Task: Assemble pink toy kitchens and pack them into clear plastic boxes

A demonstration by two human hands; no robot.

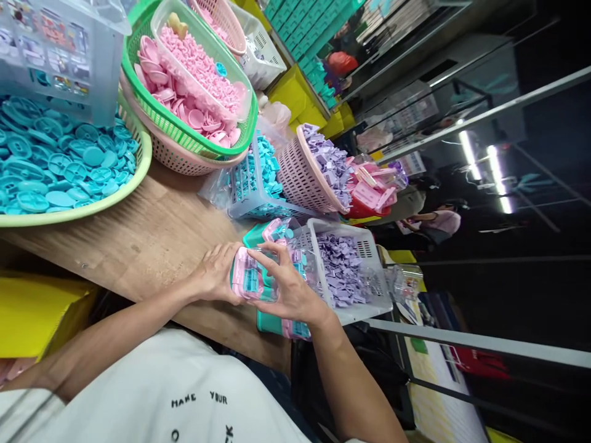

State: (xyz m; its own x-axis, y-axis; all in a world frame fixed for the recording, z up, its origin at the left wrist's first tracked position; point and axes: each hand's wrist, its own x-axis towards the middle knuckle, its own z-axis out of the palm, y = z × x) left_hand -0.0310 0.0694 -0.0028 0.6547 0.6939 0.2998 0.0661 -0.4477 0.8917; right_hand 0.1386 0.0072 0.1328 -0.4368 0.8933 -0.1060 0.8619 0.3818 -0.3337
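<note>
Between my two hands is a small clear plastic box with a pink rim and teal pieces inside [252, 280]. My left hand [215, 274] grips its pink end, fingers along the side. My right hand [290, 286] is curled round the clear end, thumb and fingers on opposite sides. Just beyond and partly behind my right hand stand similar pink, teal and clear boxes [277, 231]. Another such box [295, 329] shows below my right wrist. My fingers cover parts of the held box.
On the wooden table [161, 234] stand a yellow-green basket of teal discs [143, 163], a green basket of pink parts [132, 58], a blue basket of teal pieces [252, 206], a pink basket [300, 172] and a white crate [383, 292] of purple pieces. A person [443, 224] sits farther off.
</note>
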